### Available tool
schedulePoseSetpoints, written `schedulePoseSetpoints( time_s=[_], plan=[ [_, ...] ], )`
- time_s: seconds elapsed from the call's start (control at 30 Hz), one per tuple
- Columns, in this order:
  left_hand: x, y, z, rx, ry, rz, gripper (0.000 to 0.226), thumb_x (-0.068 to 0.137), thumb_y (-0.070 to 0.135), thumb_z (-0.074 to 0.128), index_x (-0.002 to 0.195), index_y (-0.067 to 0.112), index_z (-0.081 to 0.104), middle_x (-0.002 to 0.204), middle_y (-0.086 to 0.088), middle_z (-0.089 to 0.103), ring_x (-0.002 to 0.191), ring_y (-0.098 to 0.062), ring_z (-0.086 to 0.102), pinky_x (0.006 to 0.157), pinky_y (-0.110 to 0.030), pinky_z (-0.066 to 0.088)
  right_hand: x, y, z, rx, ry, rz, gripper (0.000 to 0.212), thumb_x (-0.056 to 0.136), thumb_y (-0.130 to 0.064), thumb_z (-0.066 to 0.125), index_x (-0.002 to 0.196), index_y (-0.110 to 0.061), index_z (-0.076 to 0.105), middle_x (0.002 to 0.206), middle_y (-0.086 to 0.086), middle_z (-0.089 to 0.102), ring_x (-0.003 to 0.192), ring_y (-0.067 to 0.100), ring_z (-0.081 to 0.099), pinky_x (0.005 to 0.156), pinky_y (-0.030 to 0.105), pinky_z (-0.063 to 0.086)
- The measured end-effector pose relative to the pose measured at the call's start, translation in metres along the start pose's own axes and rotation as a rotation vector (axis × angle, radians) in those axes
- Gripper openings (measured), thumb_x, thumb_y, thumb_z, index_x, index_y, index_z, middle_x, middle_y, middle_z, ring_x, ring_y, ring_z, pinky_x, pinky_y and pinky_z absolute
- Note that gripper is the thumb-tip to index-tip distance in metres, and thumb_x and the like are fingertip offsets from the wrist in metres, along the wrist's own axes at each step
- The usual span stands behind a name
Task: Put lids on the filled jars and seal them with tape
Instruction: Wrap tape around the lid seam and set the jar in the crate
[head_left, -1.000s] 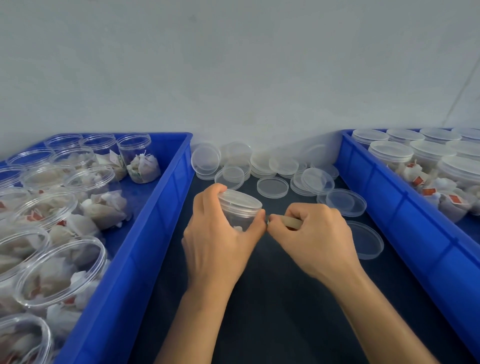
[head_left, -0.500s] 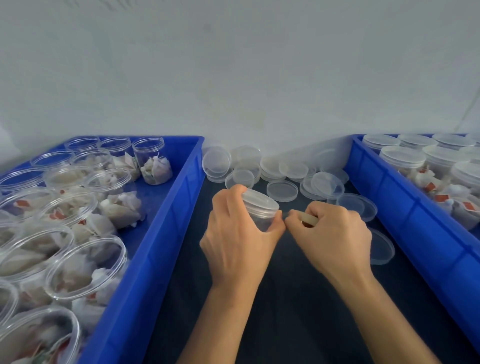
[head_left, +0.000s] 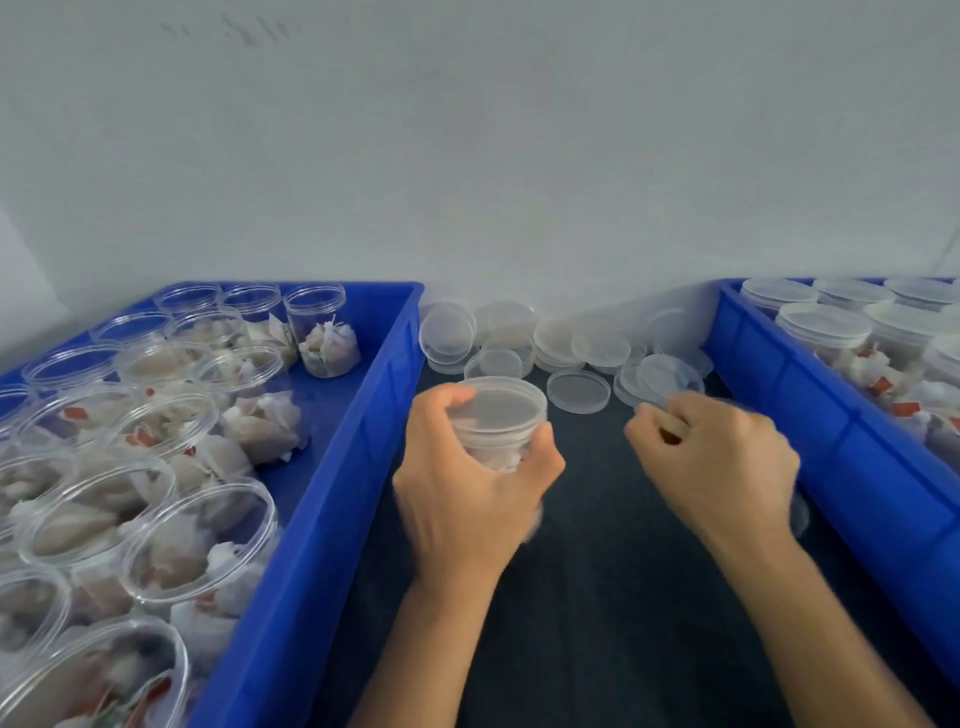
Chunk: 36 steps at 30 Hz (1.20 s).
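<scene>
Now that the right hand (head_left: 719, 462), pinching the tape (head_left: 674, 427), has drawn clear, the left hand (head_left: 470, 480) grips the lidded jar (head_left: 496, 422); sealing appears under way.

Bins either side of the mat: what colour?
Blue, both the left bin and the right bin; clearest in the head view.

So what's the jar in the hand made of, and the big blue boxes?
The jar in the left hand looks like clear, shiny plastic: you can see the white packets through its wall, and its lid is see-through too. It could be glass, but the thin rim suggests plastic. The blue boxes look like hard, smooth plastic, one solid colour with a soft shine on the rims.
</scene>
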<state>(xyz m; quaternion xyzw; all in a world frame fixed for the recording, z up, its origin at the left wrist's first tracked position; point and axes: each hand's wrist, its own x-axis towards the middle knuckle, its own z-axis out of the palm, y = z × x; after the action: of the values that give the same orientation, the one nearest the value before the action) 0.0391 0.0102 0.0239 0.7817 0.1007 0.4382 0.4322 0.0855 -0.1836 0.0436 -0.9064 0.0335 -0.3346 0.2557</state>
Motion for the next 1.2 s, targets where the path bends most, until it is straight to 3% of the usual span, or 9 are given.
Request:
schedulePoseSetpoints(
  time_s=[0.1,0.3,0.4,0.57,0.8,0.9,1.03,1.2],
  plan=[
    [-0.006,-0.009,0.007,-0.067,-0.122,0.002,0.064,0.066,0.066,0.076,0.117,0.039,0.049,0.108,0.025,0.060,0.098,0.016,0.056,0.078,-0.001,0.039,-0.012,-0.016,0.005,0.068,-0.061,-0.076,0.041,0.090,-0.032,0.071,0.058,-0.016,0.053,0.048,-0.001,0.050,0.049,0.027,0.053,0.053,0.043,0.053],
    [-0.003,-0.023,0.011,-0.130,-0.187,0.029,0.066,0.069,0.062,0.082,0.121,0.040,0.047,0.114,0.023,0.060,0.109,0.006,0.061,0.082,-0.005,0.045,-0.027,-0.025,0.004,0.264,-0.149,-0.170,0.045,0.093,-0.041,0.068,0.060,-0.016,0.051,0.047,-0.007,0.048,0.048,0.026,0.050,0.054,0.044,0.049],
    [-0.002,-0.026,0.010,-0.125,-0.218,0.048,0.072,0.065,0.068,0.085,0.121,0.041,0.047,0.115,0.022,0.058,0.111,0.002,0.060,0.083,-0.010,0.048,-0.030,-0.026,0.001,0.413,-0.187,-0.161,0.049,0.096,-0.046,0.055,0.062,-0.012,0.046,0.050,-0.001,0.043,0.050,0.027,0.043,0.050,0.047,0.043],
    [-0.003,-0.026,0.010,-0.053,-0.156,0.159,0.073,0.068,0.058,0.090,0.119,0.018,0.056,0.116,0.004,0.053,0.104,-0.008,0.055,0.083,-0.011,0.043,-0.034,-0.021,-0.005,0.518,-0.221,-0.186,0.042,0.097,-0.035,0.042,0.070,-0.003,0.047,0.056,0.009,0.042,0.056,0.031,0.040,0.051,0.052,0.038],
    [-0.005,-0.023,0.010,-0.068,-0.129,0.200,0.060,0.078,0.044,0.073,0.124,0.011,0.057,0.127,-0.001,0.057,0.114,-0.013,0.057,0.091,-0.008,0.043,-0.032,-0.014,0.003,0.475,-0.317,-0.207,0.043,0.103,-0.035,0.043,0.071,-0.006,0.047,0.058,0.008,0.045,0.057,0.028,0.042,0.052,0.041,0.034],
    [-0.004,-0.024,0.011,-0.072,-0.149,0.199,0.059,0.079,0.046,0.072,0.125,0.012,0.055,0.128,-0.002,0.056,0.115,-0.009,0.054,0.094,-0.005,0.039,-0.031,-0.009,0.011,0.370,-0.424,-0.226,0.041,0.103,-0.033,0.048,0.071,-0.007,0.046,0.060,0.009,0.049,0.060,0.030,0.046,0.055,0.044,0.038],
    [-0.005,-0.024,0.012,-0.065,-0.149,0.181,0.062,0.077,0.048,0.077,0.123,0.014,0.054,0.126,-0.001,0.054,0.113,-0.009,0.053,0.092,-0.003,0.039,-0.032,-0.001,0.019,0.280,-0.544,-0.215,0.039,0.099,-0.040,0.048,0.071,-0.013,0.049,0.062,0.005,0.054,0.061,0.026,0.049,0.057,0.041,0.041],
    [-0.005,-0.027,0.018,-0.054,-0.103,0.173,0.063,0.070,0.025,0.095,0.117,0.009,0.056,0.122,-0.004,0.056,0.108,-0.013,0.055,0.088,-0.005,0.042,-0.036,0.003,0.025,0.118,-0.639,-0.232,0.045,0.096,-0.051,0.046,0.073,-0.012,0.041,0.063,0.005,0.051,0.060,0.025,0.047,0.057,0.039,0.040]
  ],
)
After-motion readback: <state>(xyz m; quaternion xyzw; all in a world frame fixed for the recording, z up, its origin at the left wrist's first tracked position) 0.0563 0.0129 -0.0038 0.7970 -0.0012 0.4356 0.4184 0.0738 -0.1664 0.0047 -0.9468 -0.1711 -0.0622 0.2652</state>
